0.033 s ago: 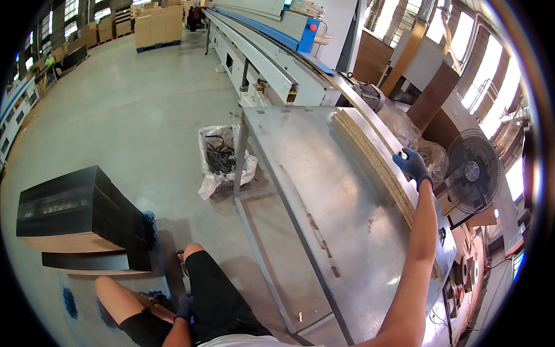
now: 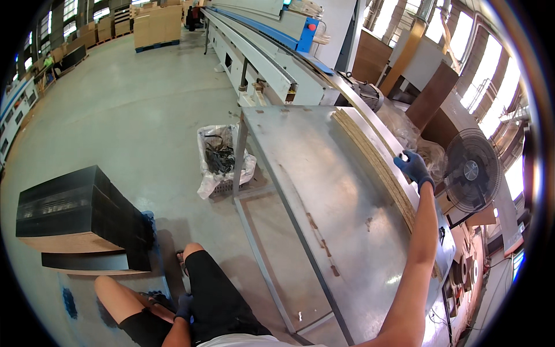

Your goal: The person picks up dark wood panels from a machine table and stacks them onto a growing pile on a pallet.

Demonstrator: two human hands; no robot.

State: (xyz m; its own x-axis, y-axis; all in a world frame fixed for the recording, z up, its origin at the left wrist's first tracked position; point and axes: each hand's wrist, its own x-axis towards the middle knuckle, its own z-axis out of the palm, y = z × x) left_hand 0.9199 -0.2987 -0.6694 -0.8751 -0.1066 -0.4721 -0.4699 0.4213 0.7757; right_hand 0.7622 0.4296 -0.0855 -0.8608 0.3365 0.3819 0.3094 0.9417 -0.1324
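Observation:
A dark blue-grey glove covers my right hand (image 2: 414, 168), which reaches over the far right side of the metal table. Its thumb and fingers are closed at the edge of a long narrow board (image 2: 370, 114) with a pale top and brown edge, stretching back toward the machine. Beside it on the table lie several stacked strips of raw chipboard (image 2: 378, 165), lengthwise. My left hand (image 2: 185, 306), also gloved, rests against my thigh by the black shorts; its fingers are too hidden to read.
The metal table (image 2: 312, 173) stands ahead to my right, with a long white and blue machine (image 2: 260, 63) beyond. A lined basket of dark scraps (image 2: 219, 156) sits by its leg. Black-faced panels (image 2: 58, 199) are stacked at left. A fan (image 2: 471, 170) stands right of the table.

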